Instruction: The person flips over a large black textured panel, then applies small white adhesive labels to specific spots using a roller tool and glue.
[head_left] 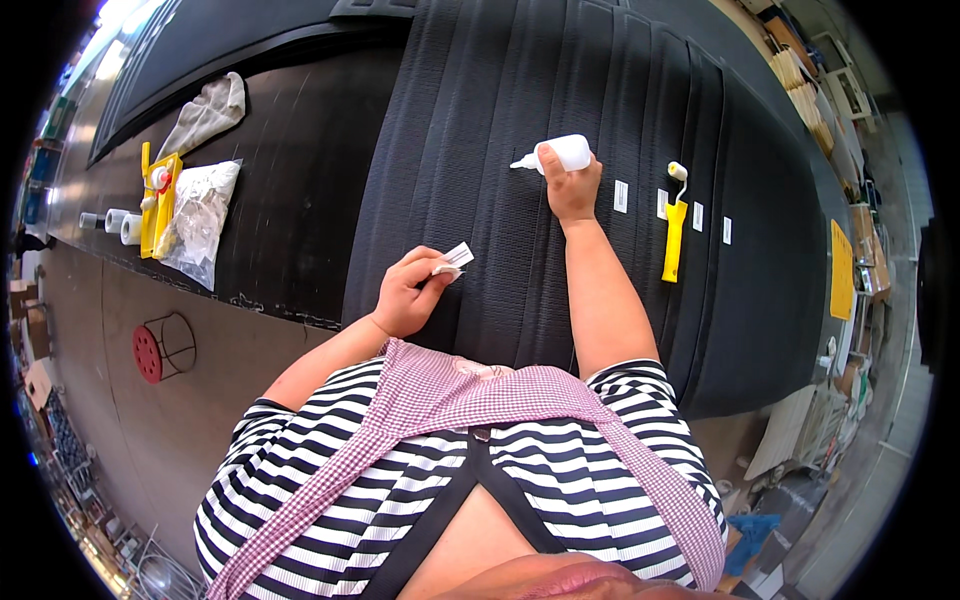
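My right hand (pixel 573 187) is wrapped round a white squeeze bottle (pixel 572 152). The bottle lies tilted on its side, its thin nozzle pointing left over the black ribbed mat (pixel 470 120). Lower and to the left, my left hand (pixel 408 292) pinches a small white label (pixel 459 254) and something white and crumpled under it, perhaps a wad of tissue. Several white labels (pixel 621 197) are spaced in a row across the mat, right of my right hand. Among them lies a small roller with a yellow handle (pixel 675 243).
Left on the dark table (pixel 300 200) lie a clear bag of white pieces (pixel 203 215), a yellow tool (pixel 158 205), rolls of tape (pixel 130 229) and a grey glove (pixel 208 115). A red-topped stool (pixel 150 354) stands on the floor. A yellow sheet (pixel 840 270) is at the right.
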